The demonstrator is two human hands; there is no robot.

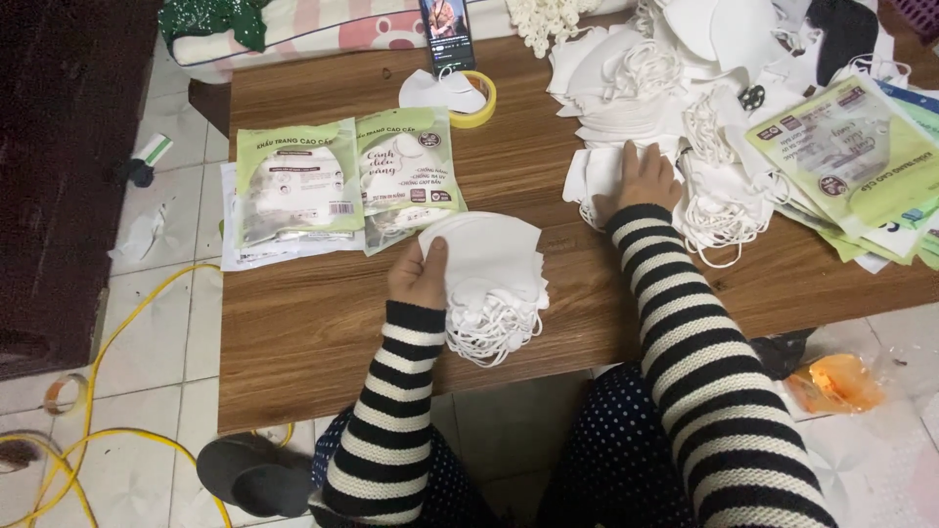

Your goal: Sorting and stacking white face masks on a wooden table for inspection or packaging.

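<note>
My left hand [419, 277] grips a stack of folded white face masks [489, 269] over the low wooden table [313, 323], their ear loops hanging toward me. My right hand [644, 181] reaches forward and rests on a white mask [593, 176] at the near edge of a big loose heap of white masks [675, 68]; whether its fingers pinch the mask I cannot tell. Both arms wear black and white striped sleeves.
Two green and white mask packets [342, 181] lie left of the stack. More empty packets [861, 156] pile at the right. A phone [447, 31] stands at the back beside a yellow tape roll [469, 98]. Yellow cable [108, 391] and a slipper [249, 474] lie on the tiled floor.
</note>
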